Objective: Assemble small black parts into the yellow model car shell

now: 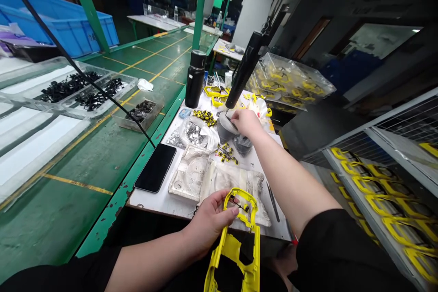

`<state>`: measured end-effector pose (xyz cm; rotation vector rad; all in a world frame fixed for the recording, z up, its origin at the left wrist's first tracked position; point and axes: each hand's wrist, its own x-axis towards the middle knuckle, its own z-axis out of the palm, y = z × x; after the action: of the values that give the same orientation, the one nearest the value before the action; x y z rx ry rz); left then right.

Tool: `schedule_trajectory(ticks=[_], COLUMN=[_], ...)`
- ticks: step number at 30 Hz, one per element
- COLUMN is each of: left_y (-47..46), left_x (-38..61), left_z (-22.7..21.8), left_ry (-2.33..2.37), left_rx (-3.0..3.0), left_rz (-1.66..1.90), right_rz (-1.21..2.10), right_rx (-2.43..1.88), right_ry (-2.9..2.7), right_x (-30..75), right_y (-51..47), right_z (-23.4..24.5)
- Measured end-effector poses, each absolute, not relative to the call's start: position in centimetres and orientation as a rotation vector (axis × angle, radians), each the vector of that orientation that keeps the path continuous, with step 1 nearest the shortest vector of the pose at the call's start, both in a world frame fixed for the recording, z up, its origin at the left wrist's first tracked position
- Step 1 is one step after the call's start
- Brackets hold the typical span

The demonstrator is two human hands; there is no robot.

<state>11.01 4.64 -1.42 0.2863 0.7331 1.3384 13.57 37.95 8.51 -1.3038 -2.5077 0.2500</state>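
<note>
My left hand (212,216) grips the upper left side of a yellow plastic frame (231,247), held tilted above the table's front edge. Inside the frame's top opening sits a small black wire with a yellow end. My right hand (247,123) reaches forward, its fingers pinched together over a grey round container (224,128); what they hold, if anything, is hidden. Just beside those fingers a black electric screwdriver (244,68) hangs at a slant. Small yellow-and-black parts (226,153) lie below the container, near a dark plastic bag (242,144).
A phone (155,168), a stained white tray (189,173), a bag of small metal parts (194,133) and a black bottle (195,80) stand on the white table. Tweezers (273,201) lie at right. A green conveyor (85,164) runs left; racked yellow frames (372,182) are at right.
</note>
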Motion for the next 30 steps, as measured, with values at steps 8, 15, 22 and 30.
schedule_trajectory(ticks=[8,15,22,30], left_y=[4.6,4.6,4.7,4.6], left_x=[11.0,11.1,11.2,11.0], left_z=[-2.1,-2.1,-2.9,-2.0], left_ry=[0.796,0.741,0.744,0.763], left_rx=[0.328,0.32,0.329,0.31], left_rz=[1.326,1.345,1.357,1.35], right_rz=[0.404,0.758,1.164,1.426], right_rx=[-1.337,-1.064,-0.806,-0.747], right_ry=[-2.393,-2.294,-2.174,-2.004], right_x=[11.5,9.6,9.5,11.2], right_y=[36.3,34.2,31.4,27.9], right_z=[9.4,8.5,7.2,7.8])
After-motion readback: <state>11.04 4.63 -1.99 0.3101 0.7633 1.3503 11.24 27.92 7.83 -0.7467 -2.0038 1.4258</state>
